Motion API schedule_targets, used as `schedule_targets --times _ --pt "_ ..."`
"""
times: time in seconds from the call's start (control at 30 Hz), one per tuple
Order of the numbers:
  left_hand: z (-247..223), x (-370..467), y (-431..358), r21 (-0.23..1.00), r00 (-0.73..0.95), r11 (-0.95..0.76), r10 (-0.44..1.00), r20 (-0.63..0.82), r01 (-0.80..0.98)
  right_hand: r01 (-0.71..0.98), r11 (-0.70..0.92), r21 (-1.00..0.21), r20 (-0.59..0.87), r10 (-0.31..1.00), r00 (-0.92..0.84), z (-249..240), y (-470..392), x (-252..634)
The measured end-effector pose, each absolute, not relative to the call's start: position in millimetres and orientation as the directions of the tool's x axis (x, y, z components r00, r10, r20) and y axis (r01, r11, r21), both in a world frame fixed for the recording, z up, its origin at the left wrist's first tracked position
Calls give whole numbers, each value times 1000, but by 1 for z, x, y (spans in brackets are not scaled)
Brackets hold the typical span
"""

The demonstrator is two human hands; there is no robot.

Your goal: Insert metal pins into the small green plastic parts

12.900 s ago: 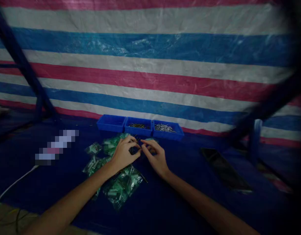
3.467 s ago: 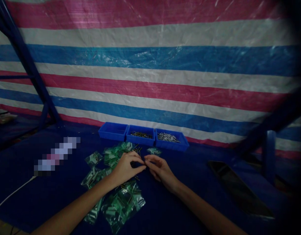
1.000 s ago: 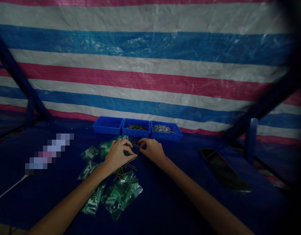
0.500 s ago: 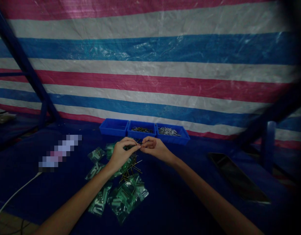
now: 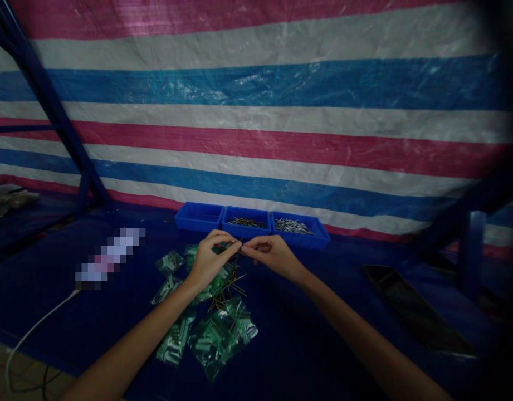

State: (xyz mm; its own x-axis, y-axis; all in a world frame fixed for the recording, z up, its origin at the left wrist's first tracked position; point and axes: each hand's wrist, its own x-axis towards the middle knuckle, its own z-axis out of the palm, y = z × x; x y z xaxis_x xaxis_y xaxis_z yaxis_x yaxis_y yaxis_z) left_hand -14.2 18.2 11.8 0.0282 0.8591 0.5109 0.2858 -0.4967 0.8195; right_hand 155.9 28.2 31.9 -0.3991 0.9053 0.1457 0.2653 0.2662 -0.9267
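My left hand [image 5: 210,259] and my right hand [image 5: 275,256] meet in front of the blue bins, thumbs and fingers pinched together tip to tip. Whatever lies between the fingertips is too small and dark to make out. Loose brass-coloured screw-like pieces [image 5: 231,287] are scattered on the blue surface just below the hands. Around them lie small clear plastic bags [image 5: 223,337] with green and pale parts inside. More such bags [image 5: 170,262] sit to the left of my left wrist, and my left forearm hides part of the pile.
Three blue bins stand in a row at the back: a left bin [image 5: 198,224], a middle bin [image 5: 235,229] with brass-coloured pieces and a right bin [image 5: 318,239] with silver ones. A dark flat phone-like slab [image 5: 419,312] lies right. A white cord [image 5: 34,324] runs left; blue posts [image 5: 55,111] flank the striped sheet.
The whole view has shifted slightly, so the scene sits a little farther right. Both hands stay together; their fingertips have moved only slightly.
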Motion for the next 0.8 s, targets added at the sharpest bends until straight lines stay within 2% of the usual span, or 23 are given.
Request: schedule_targets --times 0.1,0.27,0.4,0.53,0.63,0.73,0.8 --pt "11 -13 17 786 42 -517 843 536 339 284 283 -916 164 911 -377 36 30 160" --pt "6 -12 16 698 184 -576 810 557 426 299 234 -925 113 922 -371 37 31 162" --pt "1 -16 19 627 196 -521 836 513 579 305 162 -939 54 941 -334 33 38 170" --pt "0 -21 23 598 192 -491 849 493 633 254 93 -963 35 974 -224 33 48 184" --pt "-1 -22 24 602 188 -497 844 502 624 213 133 -968 90 975 -203 35 52 190" --pt "0 -21 24 620 176 -504 840 513 601 365 241 -899 154 955 -252 38 50 190" --pt "1 -21 24 637 156 -501 841 518 586 496 346 -796 164 913 -372 39 44 187"
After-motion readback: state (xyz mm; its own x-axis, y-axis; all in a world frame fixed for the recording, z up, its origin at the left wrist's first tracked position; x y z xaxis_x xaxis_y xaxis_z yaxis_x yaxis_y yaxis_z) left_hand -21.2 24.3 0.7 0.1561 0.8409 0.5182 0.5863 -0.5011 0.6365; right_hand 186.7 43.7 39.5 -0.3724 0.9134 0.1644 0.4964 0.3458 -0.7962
